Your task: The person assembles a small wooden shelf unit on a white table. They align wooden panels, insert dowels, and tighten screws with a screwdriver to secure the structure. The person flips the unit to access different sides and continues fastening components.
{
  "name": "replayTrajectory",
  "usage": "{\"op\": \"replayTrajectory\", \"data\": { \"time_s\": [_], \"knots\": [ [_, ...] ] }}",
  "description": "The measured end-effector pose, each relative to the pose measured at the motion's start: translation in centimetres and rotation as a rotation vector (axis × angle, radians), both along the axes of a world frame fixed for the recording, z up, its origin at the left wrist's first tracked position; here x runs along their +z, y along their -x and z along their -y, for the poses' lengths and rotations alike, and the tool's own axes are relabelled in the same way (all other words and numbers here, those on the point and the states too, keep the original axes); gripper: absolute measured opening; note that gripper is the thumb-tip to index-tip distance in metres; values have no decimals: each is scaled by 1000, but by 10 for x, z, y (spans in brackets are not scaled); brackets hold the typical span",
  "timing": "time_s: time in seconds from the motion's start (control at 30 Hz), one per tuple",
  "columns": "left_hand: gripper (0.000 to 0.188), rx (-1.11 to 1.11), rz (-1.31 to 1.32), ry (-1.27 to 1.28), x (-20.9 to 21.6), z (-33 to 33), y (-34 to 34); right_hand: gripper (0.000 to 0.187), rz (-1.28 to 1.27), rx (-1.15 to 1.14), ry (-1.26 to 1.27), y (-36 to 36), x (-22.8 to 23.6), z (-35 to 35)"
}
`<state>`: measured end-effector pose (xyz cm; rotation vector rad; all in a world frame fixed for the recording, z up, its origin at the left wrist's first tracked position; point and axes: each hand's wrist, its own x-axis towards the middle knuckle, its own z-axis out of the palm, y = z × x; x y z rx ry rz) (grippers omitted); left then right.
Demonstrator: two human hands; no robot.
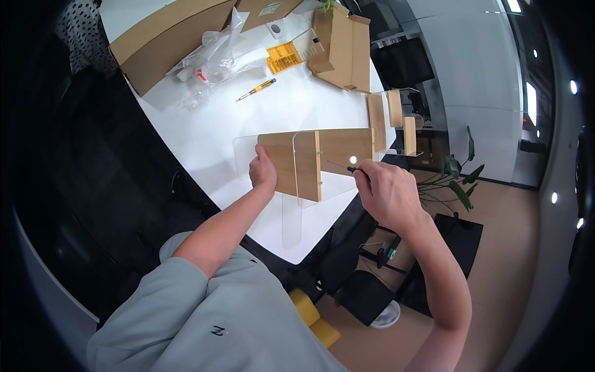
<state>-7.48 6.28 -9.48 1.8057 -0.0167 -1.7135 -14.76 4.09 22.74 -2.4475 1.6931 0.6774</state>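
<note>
My left hand (pixel 263 172) grips the left edge of a light wooden panel (pixel 279 162), thumb over its top corner. A second wooden panel (pixel 344 146) stands behind it to the right. Clear acrylic sheets (pixel 292 229) join or lie against these panels; one long rounded strip reaches toward the near table corner. Small metal fittings show along the front panel's right edge. My right hand (pixel 389 191) is closed around a screwdriver (pixel 351 168), its handle mostly hidden. The thin shaft points left toward that edge, with its tip apart from the fittings.
On the white table (pixel 180 136) lie a yellow-and-black pen-shaped tool (pixel 256 90), crumpled clear plastic (pixel 217 59) and an orange printed sheet (pixel 284 57). Cardboard boxes (pixel 341 53) line the far side. Another wood-and-acrylic piece (pixel 409 135) sits at the right edge, near a plant (pixel 455 177).
</note>
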Motion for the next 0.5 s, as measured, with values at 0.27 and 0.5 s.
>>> {"op": "replayTrajectory", "data": {
  "time_s": [0.27, 0.5],
  "knots": [
    [88, 1, 15, 15, -1, -2, 1, 10, -25, 417, 174, 6, -18, 11],
    [91, 5, -15, 18, -6, -2, 1, 5, -46, 431, 156, 14, -22, 15]
  ]
}}
